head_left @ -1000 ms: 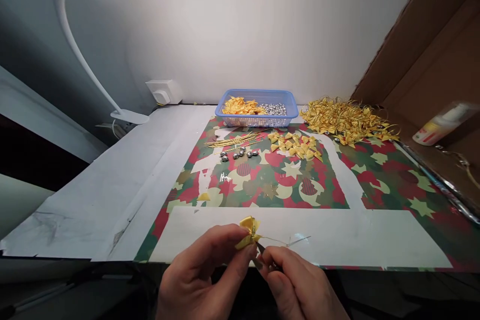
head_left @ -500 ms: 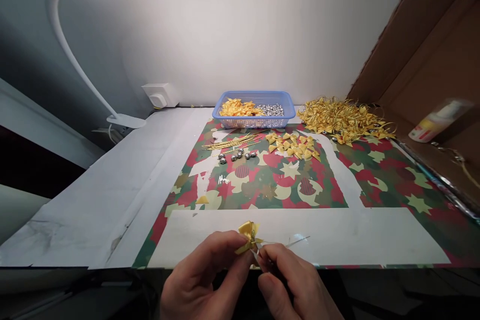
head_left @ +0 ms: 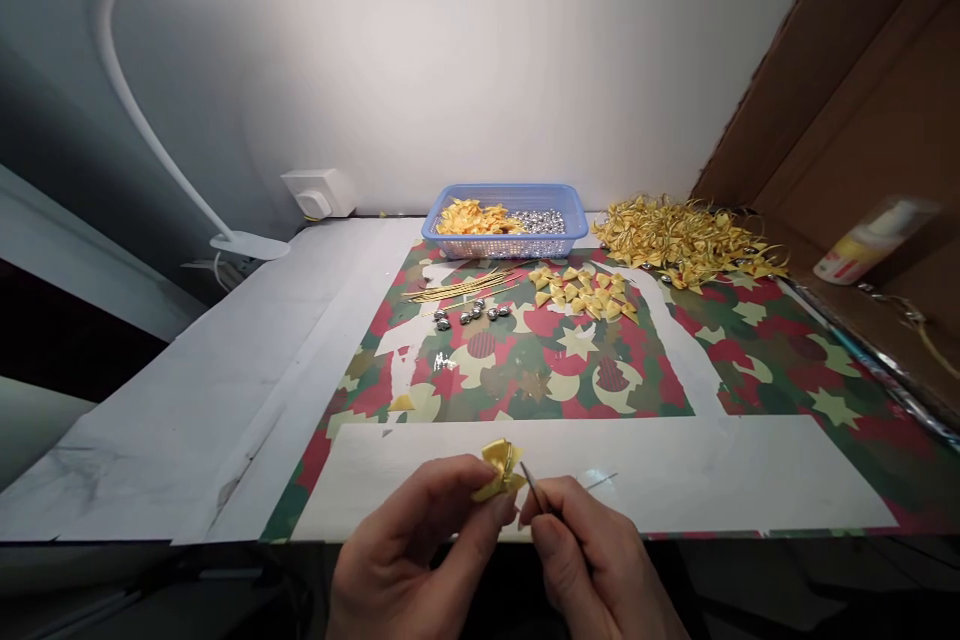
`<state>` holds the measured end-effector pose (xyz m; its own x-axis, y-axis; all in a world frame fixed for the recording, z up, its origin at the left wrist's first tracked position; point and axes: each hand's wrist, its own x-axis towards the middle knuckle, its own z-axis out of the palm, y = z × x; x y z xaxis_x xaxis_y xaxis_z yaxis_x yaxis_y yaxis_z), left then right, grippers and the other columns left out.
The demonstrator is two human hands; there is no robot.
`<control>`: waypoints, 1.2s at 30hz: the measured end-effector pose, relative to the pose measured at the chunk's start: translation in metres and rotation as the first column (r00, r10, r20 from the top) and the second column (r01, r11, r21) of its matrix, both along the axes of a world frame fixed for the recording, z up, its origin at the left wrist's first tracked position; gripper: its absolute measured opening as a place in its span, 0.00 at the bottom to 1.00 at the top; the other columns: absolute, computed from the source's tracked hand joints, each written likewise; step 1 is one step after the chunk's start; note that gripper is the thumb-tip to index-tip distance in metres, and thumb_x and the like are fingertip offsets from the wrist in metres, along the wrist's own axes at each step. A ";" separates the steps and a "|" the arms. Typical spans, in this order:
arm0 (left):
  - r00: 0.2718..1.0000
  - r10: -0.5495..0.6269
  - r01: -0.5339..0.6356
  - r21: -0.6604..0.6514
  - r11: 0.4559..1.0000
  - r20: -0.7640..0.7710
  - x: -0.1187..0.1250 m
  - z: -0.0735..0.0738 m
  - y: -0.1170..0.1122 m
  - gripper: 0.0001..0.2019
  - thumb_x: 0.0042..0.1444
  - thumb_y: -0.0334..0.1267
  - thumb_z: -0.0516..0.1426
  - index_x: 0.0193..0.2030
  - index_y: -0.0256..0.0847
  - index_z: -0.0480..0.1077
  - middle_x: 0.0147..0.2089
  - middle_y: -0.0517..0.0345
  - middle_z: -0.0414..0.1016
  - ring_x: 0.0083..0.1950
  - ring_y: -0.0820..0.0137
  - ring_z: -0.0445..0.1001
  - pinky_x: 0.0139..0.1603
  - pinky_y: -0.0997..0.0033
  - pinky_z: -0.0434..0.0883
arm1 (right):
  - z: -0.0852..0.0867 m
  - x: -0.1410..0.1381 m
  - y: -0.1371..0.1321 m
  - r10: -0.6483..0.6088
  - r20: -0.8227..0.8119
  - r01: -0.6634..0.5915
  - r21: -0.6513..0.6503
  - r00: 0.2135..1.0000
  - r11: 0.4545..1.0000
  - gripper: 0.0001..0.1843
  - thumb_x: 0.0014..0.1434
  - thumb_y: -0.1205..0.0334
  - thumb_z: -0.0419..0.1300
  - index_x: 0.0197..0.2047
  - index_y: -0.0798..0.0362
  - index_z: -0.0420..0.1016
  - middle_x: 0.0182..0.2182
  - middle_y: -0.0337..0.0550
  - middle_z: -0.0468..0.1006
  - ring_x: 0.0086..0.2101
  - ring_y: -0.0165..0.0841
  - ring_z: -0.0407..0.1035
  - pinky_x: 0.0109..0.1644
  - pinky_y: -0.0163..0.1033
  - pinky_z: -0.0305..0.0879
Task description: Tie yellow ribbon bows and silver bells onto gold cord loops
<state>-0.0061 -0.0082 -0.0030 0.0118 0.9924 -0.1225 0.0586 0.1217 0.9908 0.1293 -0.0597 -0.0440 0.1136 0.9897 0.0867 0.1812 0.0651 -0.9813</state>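
My left hand (head_left: 427, 540) pinches a small gold ribbon bow (head_left: 496, 470) between thumb and fingertips, above the front edge of the table. Close to its right side, my right hand (head_left: 589, 550) is closed around a slender dark metal tool (head_left: 532, 485) whose pointed end reaches toward the bow. Most of that tool is hidden by my fingers, so its exact kind cannot be told. Beyond the right fingers a thin straight needle-like piece (head_left: 602, 481) shows against the white sheet (head_left: 735, 470).
Behind my hands lie silver bells (head_left: 466, 318), gold cords (head_left: 457, 288) and gold bows (head_left: 581, 292). A blue basket (head_left: 506, 245) holds gold bows and small silver pieces. Farther right are a gold ribbon heap (head_left: 686, 235) and a bottle (head_left: 862, 245). A lamp (head_left: 142, 110) stands left.
The dark tool's tip now shows beside the bow, pointing up from my right fingers. My right hand has shifted slightly right, and the bow is turned a little in my left.
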 end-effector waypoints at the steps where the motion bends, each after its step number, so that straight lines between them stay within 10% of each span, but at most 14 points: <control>1: 1.000 0.020 -0.020 -0.028 0.999 0.019 0.000 0.001 0.003 0.10 0.43 0.35 0.73 0.33 0.47 0.81 0.34 0.63 0.87 0.35 0.66 0.85 0.37 0.81 0.81 | 0.001 0.005 0.001 -0.038 0.034 0.038 0.004 0.999 0.999 0.20 0.73 0.48 0.45 0.38 0.50 0.70 0.24 0.34 0.67 0.26 0.29 0.66 0.31 0.33 0.61; 6: 0.977 -0.055 0.095 -0.192 0.977 0.204 -0.007 0.006 0.016 0.20 0.46 0.39 0.74 0.46 0.49 0.78 0.30 0.65 0.82 0.34 0.71 0.81 0.36 0.84 0.77 | -0.005 0.049 0.014 -0.408 0.464 0.268 0.339 0.787 0.902 0.19 0.74 0.55 0.48 0.59 0.54 0.71 0.41 0.48 0.80 0.41 0.36 0.76 0.40 0.35 0.69; 9: 0.943 -0.083 0.187 -0.308 0.933 0.321 -0.011 0.010 0.017 0.20 0.48 0.38 0.74 0.48 0.46 0.77 0.35 0.60 0.84 0.38 0.70 0.81 0.40 0.82 0.77 | -0.017 0.072 0.027 -0.506 0.703 0.287 0.417 0.500 0.863 0.21 0.73 0.55 0.49 0.56 0.57 0.75 0.41 0.54 0.80 0.38 0.43 0.75 0.36 0.43 0.67; 11: 0.924 -0.067 0.211 -0.357 0.910 0.377 -0.010 0.013 0.015 0.19 0.48 0.37 0.74 0.46 0.45 0.78 0.37 0.58 0.84 0.39 0.69 0.81 0.40 0.79 0.78 | -0.023 0.079 0.033 -0.505 0.742 0.308 0.403 0.441 0.862 0.21 0.73 0.57 0.48 0.51 0.58 0.79 0.41 0.58 0.80 0.40 0.50 0.74 0.38 0.49 0.66; 14: 0.905 -0.142 0.289 -0.333 0.898 0.400 -0.005 0.016 0.010 0.14 0.50 0.38 0.72 0.43 0.44 0.78 0.36 0.57 0.84 0.37 0.69 0.80 0.39 0.77 0.78 | -0.017 0.073 0.032 -0.486 0.714 0.275 0.401 0.505 0.874 0.20 0.72 0.57 0.48 0.50 0.56 0.79 0.49 0.60 0.79 0.49 0.52 0.73 0.46 0.53 0.68; 19: 0.915 -0.320 0.362 -0.149 0.920 0.245 0.000 0.021 0.001 0.09 0.54 0.41 0.69 0.40 0.44 0.78 0.28 0.60 0.81 0.30 0.70 0.78 0.32 0.79 0.75 | 0.026 0.046 0.018 0.032 0.099 -0.035 0.023 0.995 0.999 0.20 0.70 0.44 0.52 0.51 0.48 0.76 0.42 0.44 0.80 0.39 0.35 0.75 0.34 0.34 0.69; 24: 0.969 -0.235 0.243 0.137 0.960 -0.073 0.001 0.018 -0.005 0.09 0.57 0.39 0.65 0.45 0.48 0.78 0.35 0.61 0.83 0.25 0.72 0.80 0.29 0.78 0.76 | 0.044 0.031 0.017 0.124 -0.038 -0.125 -0.024 0.992 0.992 0.15 0.69 0.49 0.56 0.38 0.51 0.76 0.32 0.39 0.77 0.33 0.31 0.69 0.36 0.33 0.65; 29: 0.949 -0.091 0.187 0.306 0.934 -0.302 0.002 0.003 0.005 0.10 0.58 0.34 0.61 0.47 0.46 0.75 0.36 0.62 0.80 0.26 0.71 0.81 0.29 0.77 0.77 | 0.025 0.019 0.024 -0.122 0.173 0.050 0.369 0.977 0.928 0.07 0.68 0.67 0.54 0.40 0.51 0.73 0.29 0.36 0.75 0.29 0.28 0.67 0.34 0.31 0.63; 36: 0.905 -0.248 0.334 0.217 0.917 -0.346 0.007 0.006 0.021 0.06 0.61 0.35 0.58 0.39 0.42 0.78 0.36 0.56 0.80 0.36 0.65 0.80 0.32 0.72 0.78 | -0.001 0.017 0.038 -0.220 0.258 0.071 0.486 0.941 0.871 0.11 0.69 0.73 0.51 0.42 0.50 0.71 0.31 0.39 0.71 0.31 0.31 0.64 0.35 0.35 0.60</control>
<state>0.0012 0.0126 0.0032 0.3098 0.9456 0.0996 0.3548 -0.2121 0.9105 0.1463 -0.0219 -0.0446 0.1480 0.7989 0.5829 0.5003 0.4480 -0.7410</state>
